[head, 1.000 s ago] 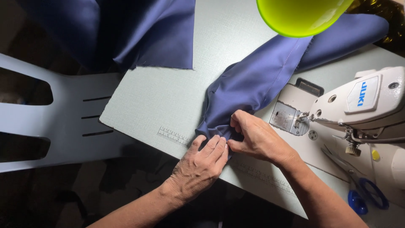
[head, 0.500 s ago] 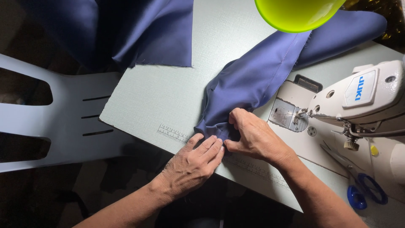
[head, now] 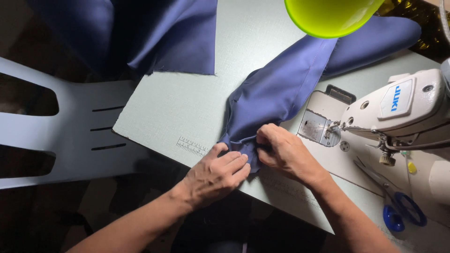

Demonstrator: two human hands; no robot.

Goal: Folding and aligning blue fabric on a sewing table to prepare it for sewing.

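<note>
pinching between both hands, blue fabric stretches away across the table.

A single head camera is looking steeply down, close over the surface, with the sewing machine sitting at frame right.

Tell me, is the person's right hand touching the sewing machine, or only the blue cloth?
Apart from the machine. The head view shows bare table between the right hand and the white sewing machine; its fingers press only on the blue cloth.
</note>
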